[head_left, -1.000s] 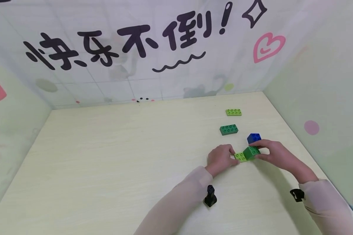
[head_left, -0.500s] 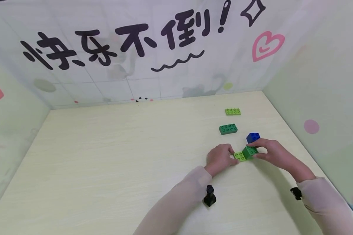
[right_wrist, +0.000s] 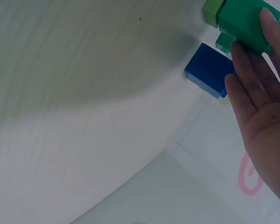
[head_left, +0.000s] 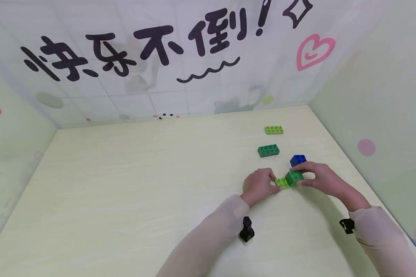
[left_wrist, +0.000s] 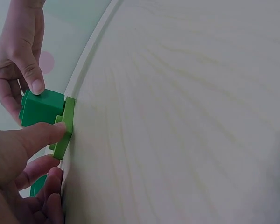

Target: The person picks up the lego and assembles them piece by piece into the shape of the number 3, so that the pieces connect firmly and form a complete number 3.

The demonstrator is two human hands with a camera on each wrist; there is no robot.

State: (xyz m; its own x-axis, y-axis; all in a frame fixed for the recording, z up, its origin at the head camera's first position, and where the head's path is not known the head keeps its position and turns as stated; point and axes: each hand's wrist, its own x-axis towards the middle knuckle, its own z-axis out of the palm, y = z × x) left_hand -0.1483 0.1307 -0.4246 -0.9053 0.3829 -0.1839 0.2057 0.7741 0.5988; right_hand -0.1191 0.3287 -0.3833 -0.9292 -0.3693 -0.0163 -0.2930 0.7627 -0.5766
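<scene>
We see a pale table with fine, wavy grain, and its surface is light and smooth. On its right part we find a flat light green brick, farthest back, with two rows of four studs. Nearer to us lies a thicker dark green brick; to its right sits a blue block. Nearest, we notice a lime plate, studs upward.
</scene>
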